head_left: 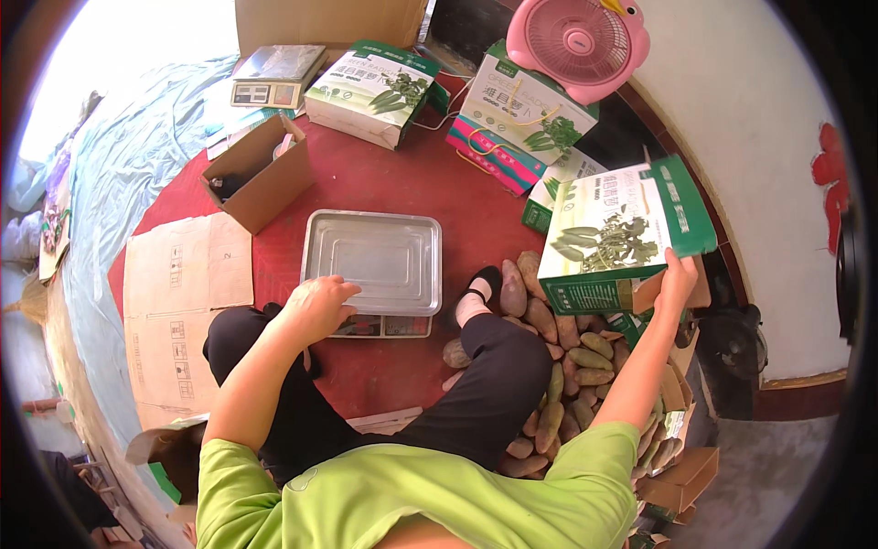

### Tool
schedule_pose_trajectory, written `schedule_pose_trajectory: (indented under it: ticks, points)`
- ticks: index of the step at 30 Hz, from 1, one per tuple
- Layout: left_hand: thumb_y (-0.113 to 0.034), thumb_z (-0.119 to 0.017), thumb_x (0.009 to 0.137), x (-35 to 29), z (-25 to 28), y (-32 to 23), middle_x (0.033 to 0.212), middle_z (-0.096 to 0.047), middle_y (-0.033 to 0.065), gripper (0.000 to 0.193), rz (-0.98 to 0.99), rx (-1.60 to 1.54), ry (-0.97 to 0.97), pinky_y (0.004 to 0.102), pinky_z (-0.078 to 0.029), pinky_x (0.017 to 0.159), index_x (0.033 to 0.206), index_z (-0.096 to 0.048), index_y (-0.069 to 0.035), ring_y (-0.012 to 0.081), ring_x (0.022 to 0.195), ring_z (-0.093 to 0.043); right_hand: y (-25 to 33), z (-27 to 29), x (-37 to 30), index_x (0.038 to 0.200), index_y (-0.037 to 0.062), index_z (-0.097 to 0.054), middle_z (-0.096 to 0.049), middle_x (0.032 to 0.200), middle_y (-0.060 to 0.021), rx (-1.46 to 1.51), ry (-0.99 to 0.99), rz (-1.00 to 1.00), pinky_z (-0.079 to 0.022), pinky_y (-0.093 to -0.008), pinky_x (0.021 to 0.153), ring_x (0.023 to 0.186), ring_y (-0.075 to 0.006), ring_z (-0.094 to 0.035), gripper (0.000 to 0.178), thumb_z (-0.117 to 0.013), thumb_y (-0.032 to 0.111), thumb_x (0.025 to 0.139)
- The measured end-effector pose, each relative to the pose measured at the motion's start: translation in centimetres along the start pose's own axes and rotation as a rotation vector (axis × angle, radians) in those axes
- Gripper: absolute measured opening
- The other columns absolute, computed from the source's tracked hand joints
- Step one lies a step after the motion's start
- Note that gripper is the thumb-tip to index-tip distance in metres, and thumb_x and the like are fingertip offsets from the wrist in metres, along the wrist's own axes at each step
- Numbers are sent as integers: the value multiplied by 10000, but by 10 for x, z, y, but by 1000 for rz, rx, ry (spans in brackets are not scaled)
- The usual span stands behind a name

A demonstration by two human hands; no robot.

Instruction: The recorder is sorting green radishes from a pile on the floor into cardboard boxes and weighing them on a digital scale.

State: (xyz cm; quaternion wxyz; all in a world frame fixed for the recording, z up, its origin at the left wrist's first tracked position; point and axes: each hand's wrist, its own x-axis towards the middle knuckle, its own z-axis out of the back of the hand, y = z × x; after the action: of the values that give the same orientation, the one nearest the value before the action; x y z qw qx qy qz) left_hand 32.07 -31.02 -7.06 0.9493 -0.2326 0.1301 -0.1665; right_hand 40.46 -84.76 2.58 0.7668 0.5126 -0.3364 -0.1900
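My left hand (320, 306) is at the near left edge of a shallow metal tray (370, 261), fingers loosely apart and holding nothing. The tray rests on a scale (407, 327) whose front panel shows beneath it. Over to the right, my right hand (675, 282) grips the near right corner of a white and green carton (594, 229) with a vegetable picture on it. The carton is tilted, with a brown flap (647, 293) sticking out by my fingers. Sweet potatoes (541, 320) and green radishes (593, 359) lie heaped below it.
Flattened cardboard (187, 274) and an open brown box (261, 174) are on the left. Farther back stand another scale (274, 78), a printed carton (370, 91), more cartons (521, 105) and a pink fan (578, 46). Blue plastic sheeting (133, 137) covers the far left.
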Motion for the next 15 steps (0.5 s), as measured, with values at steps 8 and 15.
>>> schedule_pose_trajectory:
  ticks: [8,15]
  points:
    - [-151,-661,779,-12,4,11,905,-628,118,299,10,-45,-90,413,-495,765,1067,-638,-76,315,860,-621,56,-76,-21,982,-75,-634,-637,915,-45,-73,368,153,-419,-273,776,854,-110,-543,205,-583,58,835]
    - [-151,-666,776,-21,8,24,888,-631,115,299,34,-77,-149,408,-489,765,1065,-643,-78,312,861,-617,88,-159,-89,857,-15,-643,-633,817,12,263,677,159,-417,-211,656,720,-46,-524,132,-607,109,882]
